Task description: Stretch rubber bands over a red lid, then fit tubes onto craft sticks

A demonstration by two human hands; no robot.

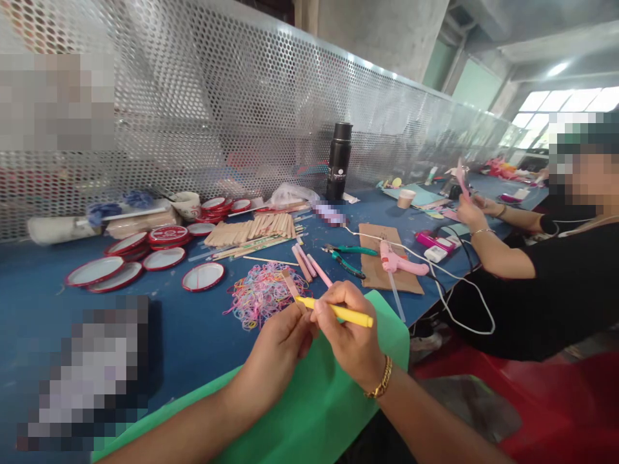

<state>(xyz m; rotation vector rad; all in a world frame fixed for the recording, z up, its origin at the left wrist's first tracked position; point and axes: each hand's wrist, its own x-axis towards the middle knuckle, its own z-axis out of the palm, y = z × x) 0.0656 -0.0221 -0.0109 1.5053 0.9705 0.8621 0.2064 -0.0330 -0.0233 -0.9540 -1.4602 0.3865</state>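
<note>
My right hand (349,328) is closed around a yellow marker pen (353,315). The pen's left end touches or nearly touches a flat, tan, wooden-looking strip (291,284). My left hand (285,332) pinches the lower end of that strip, with its fingertips partly hidden. Both hands meet above a green sheet (309,406) at the table's near edge. Just behind the left hand lies a heap of multicoloured rubber bands or loops (264,289). Pink rolled sticks (304,263) rest beside the heap.
Red-rimmed lids (203,277) and wooden craft sticks (256,228) lie at left and centre. Teal-handled pliers (345,259) and a pink glue gun (399,261) on cardboard are to the right, with a white cord. Behind stands a black bottle (339,161). A co-worker sits at right.
</note>
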